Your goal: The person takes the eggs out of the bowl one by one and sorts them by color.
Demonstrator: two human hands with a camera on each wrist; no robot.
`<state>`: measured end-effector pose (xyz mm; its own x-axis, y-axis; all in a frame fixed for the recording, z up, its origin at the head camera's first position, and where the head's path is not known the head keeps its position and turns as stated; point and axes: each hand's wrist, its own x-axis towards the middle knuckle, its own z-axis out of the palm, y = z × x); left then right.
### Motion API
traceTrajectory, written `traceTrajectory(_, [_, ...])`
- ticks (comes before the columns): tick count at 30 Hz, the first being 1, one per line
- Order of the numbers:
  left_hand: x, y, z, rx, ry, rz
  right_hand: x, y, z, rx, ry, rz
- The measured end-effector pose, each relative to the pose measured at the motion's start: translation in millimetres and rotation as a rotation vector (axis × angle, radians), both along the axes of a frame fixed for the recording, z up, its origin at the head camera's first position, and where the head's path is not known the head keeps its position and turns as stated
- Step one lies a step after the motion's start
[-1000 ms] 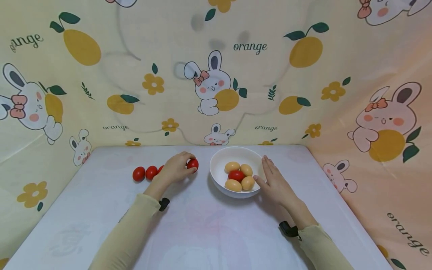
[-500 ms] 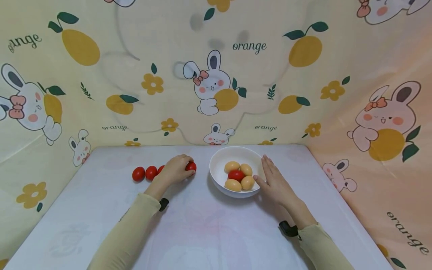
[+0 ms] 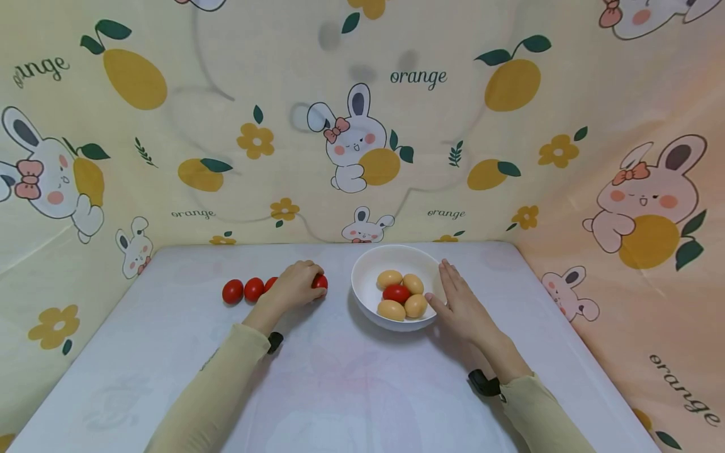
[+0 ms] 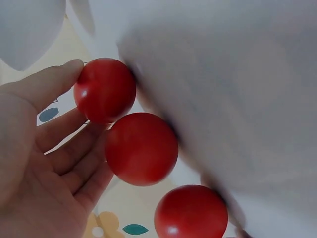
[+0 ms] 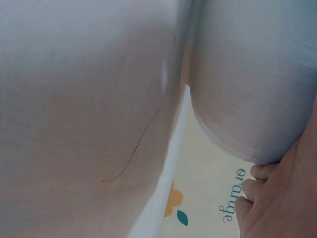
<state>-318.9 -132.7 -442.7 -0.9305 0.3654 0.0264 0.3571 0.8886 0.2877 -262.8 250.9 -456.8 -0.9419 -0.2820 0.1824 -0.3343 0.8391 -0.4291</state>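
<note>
My left hand (image 3: 292,284) pinches a smooth red egg-shaped piece (image 3: 320,282) between thumb and fingers, low at the table's back. In the left wrist view that red egg-shaped piece (image 4: 105,90) touches a second red piece (image 4: 141,148), and a third red piece (image 4: 191,212) lies beyond. More red pieces (image 3: 233,292) sit left of the hand, one partly hidden behind it. A white bowl (image 3: 368,309) holds several tan egg-shaped pieces (image 3: 391,310) and one red piece (image 3: 396,293). Against its right side rests my right hand (image 3: 466,311), fingers straight, thumb at the rim.
Everything stands on a white-covered table (image 3: 334,384). A patterned cloth (image 3: 430,138) with rabbits and oranges rises behind its back edge and along both sides. Each wrist carries a dark strap, such as the right strap (image 3: 483,384).
My left hand has drawn the pinched red egg-shaped piece slightly left and nearer to me, and more of it is now covered by the fingers. The right hand and bowl look unmoved.
</note>
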Motion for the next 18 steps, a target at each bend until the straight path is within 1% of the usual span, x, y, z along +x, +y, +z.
traceTrajectory(6, [0.8, -2.4, -0.5, -0.046, -0.03, 0.021, 0.3, -0.4, -0.5, 0.0, 0.003, 0.003])
traceTrajectory(13, [2.9, -3.7, 1.3, -0.034, -0.041, 0.063, -0.7, 0.3, -0.4, 0.005, -0.007, 0.001])
traceTrajectory(18, [3.8, -4.8, 1.7, -0.029, -0.044, 0.067, -0.6, 0.1, 0.2, 0.001, -0.01, 0.002])
